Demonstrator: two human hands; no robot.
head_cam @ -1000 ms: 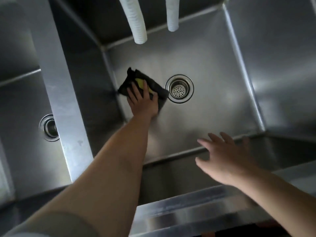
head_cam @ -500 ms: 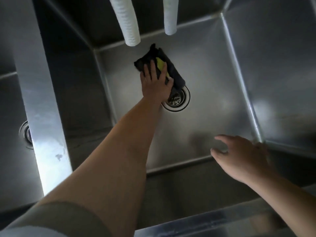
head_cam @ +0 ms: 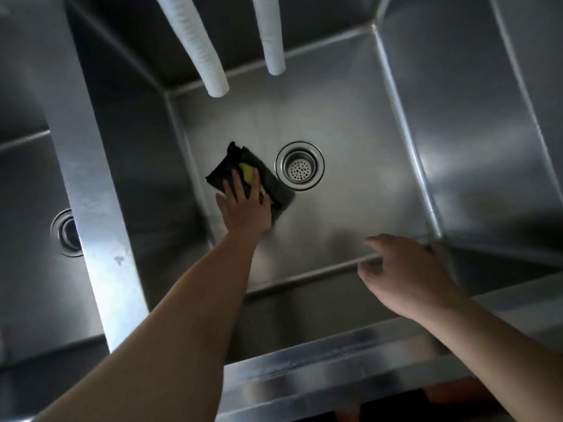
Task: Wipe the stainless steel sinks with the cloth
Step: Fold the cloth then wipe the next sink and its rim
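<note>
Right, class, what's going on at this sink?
A person is wiping the floor of a stainless steel sink. The left hand presses a dark cloth with a yellow patch flat on the bottom, just left of the drain. The right hand hovers open near the front edge, holding nothing.

The left hand [head_cam: 245, 208] covers the near part of the dark cloth [head_cam: 268, 185], so the cloth's whole shape cannot be seen. The steel wall between the sinks hides half of the left drain [head_cam: 62, 231]. The two white hoses [head_cam: 195, 44] run off the top edge. Both arms are cut off at the bottom edge.
</note>
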